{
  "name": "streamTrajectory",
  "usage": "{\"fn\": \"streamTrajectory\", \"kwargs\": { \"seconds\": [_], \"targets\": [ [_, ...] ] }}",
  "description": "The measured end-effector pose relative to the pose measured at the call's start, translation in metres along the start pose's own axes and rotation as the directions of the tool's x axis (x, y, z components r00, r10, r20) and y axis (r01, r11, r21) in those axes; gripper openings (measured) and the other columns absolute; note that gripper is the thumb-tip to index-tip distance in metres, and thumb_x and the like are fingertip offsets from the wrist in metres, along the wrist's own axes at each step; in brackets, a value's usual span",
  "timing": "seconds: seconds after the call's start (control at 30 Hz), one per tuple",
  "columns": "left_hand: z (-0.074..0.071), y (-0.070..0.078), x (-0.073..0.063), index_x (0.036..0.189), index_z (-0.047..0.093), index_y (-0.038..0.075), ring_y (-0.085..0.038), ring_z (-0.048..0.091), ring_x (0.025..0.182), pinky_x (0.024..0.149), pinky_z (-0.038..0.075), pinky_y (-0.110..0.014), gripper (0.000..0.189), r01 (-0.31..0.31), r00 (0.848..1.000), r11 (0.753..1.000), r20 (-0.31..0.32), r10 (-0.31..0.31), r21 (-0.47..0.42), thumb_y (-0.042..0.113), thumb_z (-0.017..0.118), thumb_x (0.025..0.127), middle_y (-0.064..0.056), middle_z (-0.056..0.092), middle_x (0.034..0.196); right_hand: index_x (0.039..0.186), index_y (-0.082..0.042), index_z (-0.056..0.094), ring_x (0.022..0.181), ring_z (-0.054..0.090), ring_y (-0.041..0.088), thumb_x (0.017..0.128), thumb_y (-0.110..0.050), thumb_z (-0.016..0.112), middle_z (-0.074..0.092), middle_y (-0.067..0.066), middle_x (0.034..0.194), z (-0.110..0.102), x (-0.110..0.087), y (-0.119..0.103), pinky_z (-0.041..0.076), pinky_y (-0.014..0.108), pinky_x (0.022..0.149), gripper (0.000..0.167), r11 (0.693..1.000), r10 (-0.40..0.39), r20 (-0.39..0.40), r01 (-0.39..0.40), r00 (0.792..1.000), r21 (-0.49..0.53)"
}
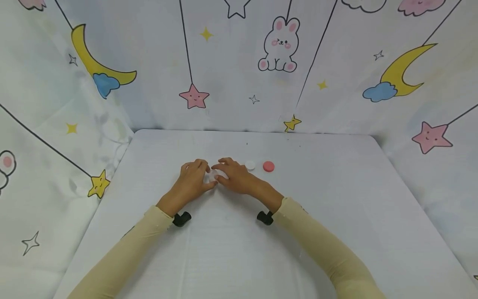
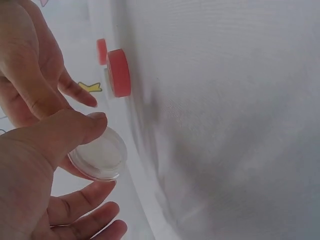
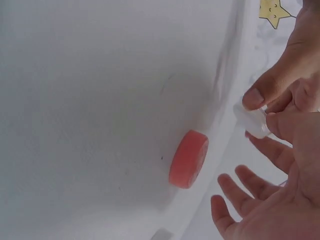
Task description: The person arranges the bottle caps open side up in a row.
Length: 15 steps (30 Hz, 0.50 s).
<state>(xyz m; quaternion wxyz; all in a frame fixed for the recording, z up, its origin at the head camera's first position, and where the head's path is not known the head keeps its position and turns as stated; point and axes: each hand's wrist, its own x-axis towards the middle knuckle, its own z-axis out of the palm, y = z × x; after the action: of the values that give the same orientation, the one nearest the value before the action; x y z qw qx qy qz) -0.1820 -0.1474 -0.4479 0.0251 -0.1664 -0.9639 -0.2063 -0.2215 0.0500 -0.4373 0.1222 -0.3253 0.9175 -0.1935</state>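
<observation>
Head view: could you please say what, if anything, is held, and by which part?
Left hand and right hand hold a clear round object by its edge.

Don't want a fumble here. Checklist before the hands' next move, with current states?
1. Left hand grips the clear round piece: ok, its thumb is on it.
2. Right hand grips it too: ok, thumb at its edge in the right wrist view.
3. Red disc clear of both hands: ok, it sits apart on the table, to the right.
4. White round piece clear of the right hand: cannot tell, the hand partly covers it in the head view.
5. A hand free for another thing: not ok, both are on the clear piece.
6. Clear piece made of separable parts: cannot tell, fingers cover some of it.
</observation>
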Motion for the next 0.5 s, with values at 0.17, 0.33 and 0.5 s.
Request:
{"fn": "streamTrajectory", "kwargs": {
  "seconds": [0.17,0.33,0.5],
  "targets": [
    [-0.0009,-0.0007,0.0008,0.121,0.063,-0.001,-0.040,0.057,0.129,0.117,0.032,-0.062,0.046,-0.011,1.000,1.000,0.021,0.011,0.004,0.030,0.084,0.092,-0.018,0.059,0.130,0.150,-0.021,0.059,0.149,0.044,0.034,0.110,-0.033,0.058,0.041,0.013,0.164,-0.0021,0.0015,0.0045,0.039,0.068,0.114,0.042,1.000,0.000,0.025,0.000,1.000,-0.006],
    [-0.0002,-0.0011,0.0028,0.122,0.065,-0.003,-0.041,0.054,0.136,0.119,0.031,-0.061,0.046,-0.007,0.999,1.000,0.047,0.007,0.005,0.027,0.085,0.092,-0.020,0.055,0.142,0.148,-0.022,0.061,0.147,0.046,0.035,0.108,-0.034,0.062,0.042,0.014,0.163,-0.0036,0.0028,0.0075,0.041,0.065,0.113,0.042,1.000,0.013,0.046,-0.012,0.999,-0.022],
    [0.0006,-0.0004,0.0027,0.120,0.067,-0.002,-0.044,0.053,0.137,0.119,0.032,-0.062,0.043,-0.009,0.998,1.000,0.059,0.009,0.008,0.026,0.084,0.092,-0.021,0.054,0.145,0.145,-0.023,0.064,0.148,0.045,0.035,0.106,-0.034,0.065,0.044,0.014,0.162,-0.0037,0.0030,0.0092,0.043,0.062,0.111,0.040,0.998,0.001,0.042,0.002,0.999,-0.062]
  ]
}}
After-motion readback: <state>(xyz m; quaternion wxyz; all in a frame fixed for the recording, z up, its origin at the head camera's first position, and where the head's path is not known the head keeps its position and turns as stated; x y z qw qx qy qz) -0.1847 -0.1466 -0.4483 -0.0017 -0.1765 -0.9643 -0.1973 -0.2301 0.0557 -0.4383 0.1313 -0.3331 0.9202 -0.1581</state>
